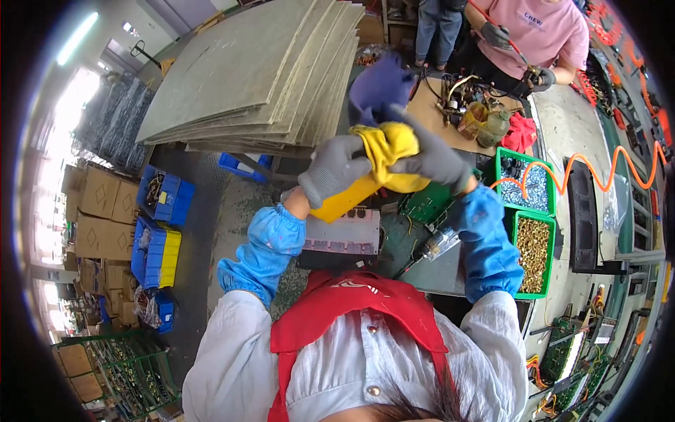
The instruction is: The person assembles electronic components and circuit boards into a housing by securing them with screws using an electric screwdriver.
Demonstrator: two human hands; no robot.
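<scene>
Dark hair [444,402] hangs nearest; beyond it, the left hand [335,169] and right hand [434,160] both grasp a yellow cloth [387,150] above the bench [437,276] — gripped from opposite sides, probably so neither end sags.

The left hand [336,167] and right hand [437,160] hold a bunched-up yellow cloth [385,149] over the bench [434,276]. Big flat boards [228,67] sit in a pile at the far left. On the right, a green bin [552,264] is full of shiny gold bits [532,254].
</scene>
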